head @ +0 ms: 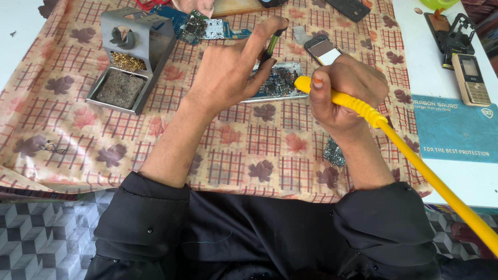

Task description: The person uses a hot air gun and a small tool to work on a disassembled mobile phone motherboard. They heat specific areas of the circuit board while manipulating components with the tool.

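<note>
A yellow iron (358, 106) is gripped in the right hand (345, 91), fingers closed round the handle, thumb laid along it; its yellow cord (441, 189) runs off toward 4 o'clock. The tip is hidden behind the hand. A thin green-and-black tool (273, 42) is pinched by the left hand (233, 67) between thumb and forefinger, other fingers curled loosely. Both hands are held over an opened phone (277, 83) lying flat at mid-frame on a checked leaf-print cloth (244, 150); whether the tools touch it cannot be told.

At 10 o'clock from the phone a grey metal stand (136, 36) is seen, with brass wool (126, 61) and a dark sponge (120, 88) in its tray. Circuit boards (199, 27) lie at 12 o'clock, a small screen part (322, 50) just beside the phone at 1 o'clock. At 3 o'clock, well apart, a gold keypad phone (470, 78) rests above a teal mat (456, 129). A small metal shield (334, 151) lies under the right wrist at 5 o'clock.
</note>
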